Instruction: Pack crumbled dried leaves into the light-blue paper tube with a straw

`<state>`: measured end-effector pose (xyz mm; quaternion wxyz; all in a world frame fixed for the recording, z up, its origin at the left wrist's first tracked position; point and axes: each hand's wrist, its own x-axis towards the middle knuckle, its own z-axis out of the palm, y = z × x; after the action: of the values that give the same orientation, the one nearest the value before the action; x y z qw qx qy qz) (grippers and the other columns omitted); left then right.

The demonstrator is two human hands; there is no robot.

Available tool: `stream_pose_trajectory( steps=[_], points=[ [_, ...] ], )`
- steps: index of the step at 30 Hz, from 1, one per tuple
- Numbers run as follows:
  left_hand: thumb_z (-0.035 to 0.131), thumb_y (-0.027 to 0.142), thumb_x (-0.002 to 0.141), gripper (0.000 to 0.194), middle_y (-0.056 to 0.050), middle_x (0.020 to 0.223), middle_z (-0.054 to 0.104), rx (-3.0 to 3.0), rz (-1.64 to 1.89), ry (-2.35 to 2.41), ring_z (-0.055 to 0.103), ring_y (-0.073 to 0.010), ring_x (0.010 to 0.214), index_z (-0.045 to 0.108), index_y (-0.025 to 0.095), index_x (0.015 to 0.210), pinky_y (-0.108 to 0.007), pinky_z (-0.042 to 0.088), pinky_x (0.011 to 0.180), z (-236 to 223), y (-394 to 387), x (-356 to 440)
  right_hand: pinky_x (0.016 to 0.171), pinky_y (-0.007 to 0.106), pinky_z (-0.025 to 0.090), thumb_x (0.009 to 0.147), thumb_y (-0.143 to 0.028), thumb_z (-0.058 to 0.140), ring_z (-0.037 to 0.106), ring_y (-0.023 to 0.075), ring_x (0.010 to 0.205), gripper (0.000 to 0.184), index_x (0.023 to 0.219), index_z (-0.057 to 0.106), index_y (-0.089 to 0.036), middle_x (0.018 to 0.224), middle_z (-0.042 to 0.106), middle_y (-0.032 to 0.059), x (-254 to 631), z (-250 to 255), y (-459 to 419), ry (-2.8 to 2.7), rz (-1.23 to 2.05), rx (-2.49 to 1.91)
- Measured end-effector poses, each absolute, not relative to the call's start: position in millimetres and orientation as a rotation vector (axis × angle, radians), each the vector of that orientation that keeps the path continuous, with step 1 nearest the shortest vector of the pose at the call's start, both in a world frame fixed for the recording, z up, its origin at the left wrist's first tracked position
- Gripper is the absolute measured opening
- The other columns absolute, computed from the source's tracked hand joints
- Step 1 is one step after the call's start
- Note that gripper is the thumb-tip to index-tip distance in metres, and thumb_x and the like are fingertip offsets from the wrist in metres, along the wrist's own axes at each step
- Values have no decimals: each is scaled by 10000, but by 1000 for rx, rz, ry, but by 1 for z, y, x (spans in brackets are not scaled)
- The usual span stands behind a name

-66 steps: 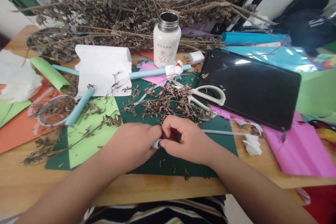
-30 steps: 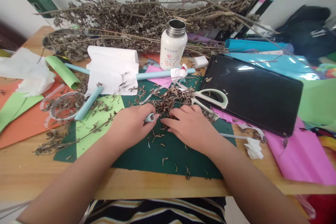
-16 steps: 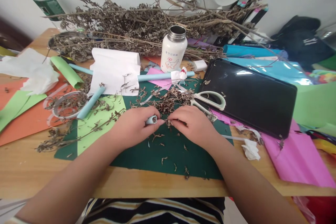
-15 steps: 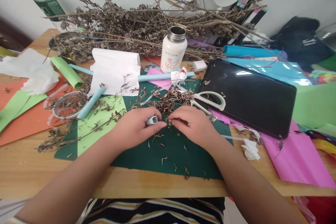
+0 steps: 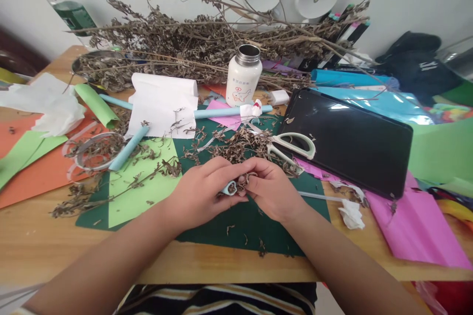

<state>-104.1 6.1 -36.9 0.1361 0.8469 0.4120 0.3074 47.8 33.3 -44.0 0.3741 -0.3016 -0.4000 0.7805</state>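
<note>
My left hand (image 5: pixel 205 189) is closed around a light blue paper tube (image 5: pixel 229 188), whose open end faces right and has dried leaf bits inside. Right at that opening, my right hand (image 5: pixel 271 187) pinches some dried leaves (image 5: pixel 242 184). The fingers of both hands meet there. Just beyond them lies a heap of crumbled dried leaves (image 5: pixel 240 143) on the dark green mat (image 5: pixel 207 231). Scissors with pale handles (image 5: pixel 293 145) rest to the right of the heap. Another blue paper tube (image 5: pixel 129 147) with leaves at its end lies to the left.
A white open bottle (image 5: pixel 244 76) stands behind the leaf heap. A black tray-like panel (image 5: pixel 349 140) lies at right, pink paper (image 5: pixel 417 226) beside it. Dried branches (image 5: pixel 185 39) spread along the wall. White paper (image 5: pixel 162 108), a tape roll (image 5: pixel 99 151) and green paper (image 5: pixel 144 197) are at left.
My right hand has moved down from the leaf heap's near edge to the tube's open end with leaves in its fingers. My left hand has brought the tube slightly right and nearer.
</note>
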Motion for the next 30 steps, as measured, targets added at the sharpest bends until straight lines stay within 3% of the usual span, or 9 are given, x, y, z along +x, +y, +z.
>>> stream_pose_trajectory(
  steps=[11, 17, 20, 24, 26, 30],
  points=[
    [538, 133, 749, 177, -53, 831, 561, 2395, 1158, 1197, 544, -110, 731, 534, 164, 923, -201, 457, 655, -36, 8, -108, 528, 164, 454, 616, -255, 669, 561, 44, 530, 107, 703, 638, -202, 593, 614, -43, 49, -48, 36, -978, 2049, -800],
    [533, 143, 750, 96, -45, 796, 602, 2292, 1204, 1347, 560, -122, 735, 569, 160, 837, -221, 463, 661, -37, 9, -110, 594, 243, 496, 637, -286, 642, 594, 90, 615, 201, 813, 601, -197, 706, 623, -7, 51, -48, 37, -1115, 1934, -847],
    [530, 161, 748, 68, -30, 758, 613, 2108, 1212, 1437, 562, -125, 714, 587, 158, 784, -229, 458, 665, -35, 9, -107, 649, 278, 506, 675, -254, 606, 603, 115, 707, 295, 956, 527, -215, 808, 621, 18, 53, -48, 35, -1440, 1661, -833],
    [543, 221, 733, 84, -23, 739, 610, 1752, 1178, 1491, 564, -140, 692, 595, 157, 749, -248, 453, 649, -33, 7, -104, 730, 296, 490, 707, -204, 579, 589, 132, 797, 365, 1050, 457, -229, 942, 611, 45, 57, -48, 31, -1937, 880, -828],
    [559, 257, 718, 110, -17, 709, 603, 1619, 1090, 1480, 560, -140, 660, 603, 158, 734, -245, 448, 616, -31, 7, -102, 729, 274, 489, 718, -188, 569, 592, 131, 795, 310, 1013, 478, -213, 917, 626, 43, 58, -46, 30, -2046, 595, -819],
    [575, 313, 698, 171, 33, 498, 498, 1284, 987, 1423, 444, -78, 429, 606, 146, 720, -191, 364, 417, -30, 6, -97, 675, 232, 486, 737, -147, 543, 600, 119, 735, 138, 873, 549, -171, 771, 656, 36, 58, -41, 31, -2142, 331, -736]
  ],
)
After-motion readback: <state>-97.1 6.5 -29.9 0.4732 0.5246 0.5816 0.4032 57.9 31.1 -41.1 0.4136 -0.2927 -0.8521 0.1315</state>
